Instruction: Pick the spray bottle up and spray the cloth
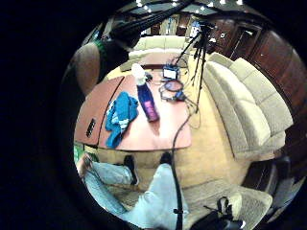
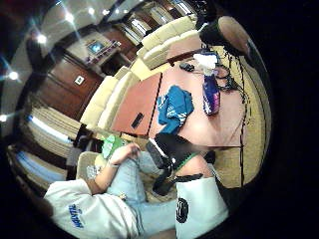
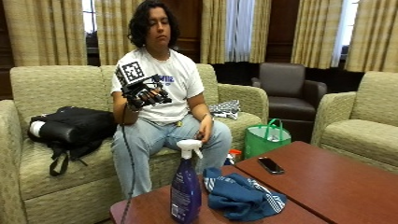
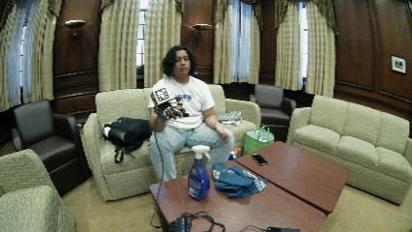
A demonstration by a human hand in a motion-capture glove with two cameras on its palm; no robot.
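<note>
Outside view: the person sat on a sofa point(image 3: 56, 93) in the upper middle of the frame, with the gloved right hand point(image 3: 146, 93) raised at chest height, well apart from everything on the worktop point(image 3: 323, 182). Its fingers point(image 3: 157, 99) hung loosely curled and held nothing. The bare hand point(image 3: 205, 128) rested on the person's thigh.

The spray bottle point(image 3: 186, 184) stood upright in the lower middle of the frame, near the worktop's near corner, its white trigger head on top. The blue cloth point(image 3: 242, 196) lay crumpled just beside it to the right; whether the two touched could not be told. A phone point(image 3: 271, 165) lay farther right on the second slab of the worktop, well apart from the cloth. Open wood showed to the right of the cloth, and open air lay between the hand and the bottle.

The bottle's base and the worktop's front edge were cut off at the bottom of the frame. A green bag point(image 3: 267, 137) stood on the floor, partly hidden behind the worktop. A black backpack point(image 3: 71, 126) lay on the sofa at the left.

In the wide outside view, cables point(image 4: 193, 223) lay on the worktop at the bottom edge, partly cut off.

In the little finger side palm view, bottle and cloth lay side by side on the worktop, small and far from the palm.
</note>
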